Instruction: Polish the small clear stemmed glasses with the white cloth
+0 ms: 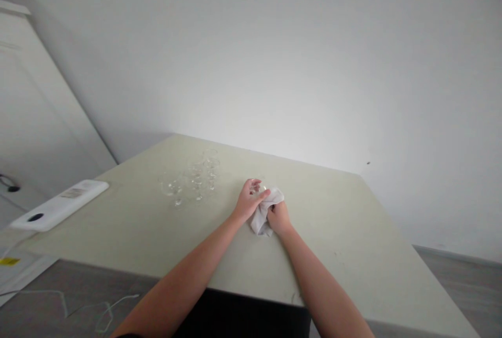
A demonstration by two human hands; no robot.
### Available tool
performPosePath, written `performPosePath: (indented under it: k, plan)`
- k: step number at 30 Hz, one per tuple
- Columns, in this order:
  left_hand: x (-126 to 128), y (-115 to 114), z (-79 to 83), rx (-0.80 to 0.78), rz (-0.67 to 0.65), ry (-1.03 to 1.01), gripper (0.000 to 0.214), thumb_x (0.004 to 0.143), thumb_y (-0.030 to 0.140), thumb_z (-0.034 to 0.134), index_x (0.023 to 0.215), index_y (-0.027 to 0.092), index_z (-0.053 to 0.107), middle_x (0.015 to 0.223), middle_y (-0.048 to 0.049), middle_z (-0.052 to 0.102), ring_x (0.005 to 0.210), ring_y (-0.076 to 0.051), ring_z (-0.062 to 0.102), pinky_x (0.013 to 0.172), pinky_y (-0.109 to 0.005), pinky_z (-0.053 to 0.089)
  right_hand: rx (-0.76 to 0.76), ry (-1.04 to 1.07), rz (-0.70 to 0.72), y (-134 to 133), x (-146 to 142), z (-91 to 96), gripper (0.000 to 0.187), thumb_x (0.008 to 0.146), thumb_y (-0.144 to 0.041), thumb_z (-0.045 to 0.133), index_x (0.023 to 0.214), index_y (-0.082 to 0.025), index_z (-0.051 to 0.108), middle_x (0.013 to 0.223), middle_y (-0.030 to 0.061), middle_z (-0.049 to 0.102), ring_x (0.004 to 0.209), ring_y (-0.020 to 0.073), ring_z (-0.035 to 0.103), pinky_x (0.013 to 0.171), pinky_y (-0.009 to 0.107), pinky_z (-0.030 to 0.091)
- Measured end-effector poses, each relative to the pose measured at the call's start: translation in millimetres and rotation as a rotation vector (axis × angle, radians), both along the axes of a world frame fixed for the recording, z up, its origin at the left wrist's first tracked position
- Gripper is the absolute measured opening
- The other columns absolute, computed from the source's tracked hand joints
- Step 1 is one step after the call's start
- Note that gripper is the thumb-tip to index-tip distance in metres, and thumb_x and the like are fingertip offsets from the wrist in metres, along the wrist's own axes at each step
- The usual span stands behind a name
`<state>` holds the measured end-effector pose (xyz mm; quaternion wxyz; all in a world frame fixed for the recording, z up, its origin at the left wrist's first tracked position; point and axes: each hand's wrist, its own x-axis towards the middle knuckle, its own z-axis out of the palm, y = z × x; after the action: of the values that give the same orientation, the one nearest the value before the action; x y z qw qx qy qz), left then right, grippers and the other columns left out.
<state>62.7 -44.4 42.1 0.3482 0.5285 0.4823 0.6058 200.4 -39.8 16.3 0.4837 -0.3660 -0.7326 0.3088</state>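
Note:
My left hand (250,199) is curled around a small clear glass (259,187) near the middle of the pale table (345,233). My right hand (277,218) grips a white cloth (263,215) and presses it against that glass. The cloth bunches between both hands and hangs down to the tabletop. Most of the glass is hidden by my fingers and the cloth.
Several clear stemmed glasses (192,178) stand in a group to the left of my hands. A flat white device (58,204) lies on the table's left corner. A white wall rises behind the table. White cables (78,301) trail on the grey floor at lower left.

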Motion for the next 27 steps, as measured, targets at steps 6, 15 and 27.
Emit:
performPosePath:
  k: [6,15,27]
  plan:
    - [-12.0,0.6,11.5,-0.066,-0.400,-0.423,0.058,0.070,0.059,0.075,0.108,0.016,0.061,0.107,-0.0108,0.070,0.099,-0.025,0.067,0.093,-0.041,0.049,-0.321,0.246,0.256,-5.7,-1.4,5.3,0.025,0.080,-0.037,0.061,0.095,-0.019,0.068,0.092,0.0064,0.073,0.084,0.0242,0.068,0.084,0.043,0.057]
    - [-15.4,-1.7,12.8,-0.093,-0.418,-0.429,0.073,0.065,0.061,0.079,0.120,0.016,0.060,0.103,-0.0111,0.071,0.094,-0.023,0.067,0.087,-0.038,0.050,-0.328,0.205,0.256,-8.3,0.7,2.3,0.025,0.081,-0.043,0.064,0.089,-0.020,0.069,0.093,0.0073,0.075,0.088,0.0251,0.068,0.087,0.044,0.056]
    - [-16.1,-0.8,10.4,-0.097,-0.412,-0.456,0.071,0.064,0.061,0.081,0.116,0.016,0.062,0.099,-0.0098,0.072,0.086,-0.020,0.067,0.079,-0.033,0.050,-0.395,0.194,0.281,-8.5,3.0,-2.3,0.027,0.083,-0.043,0.061,0.089,-0.019,0.071,0.090,0.0067,0.075,0.085,0.0240,0.068,0.083,0.042,0.057]
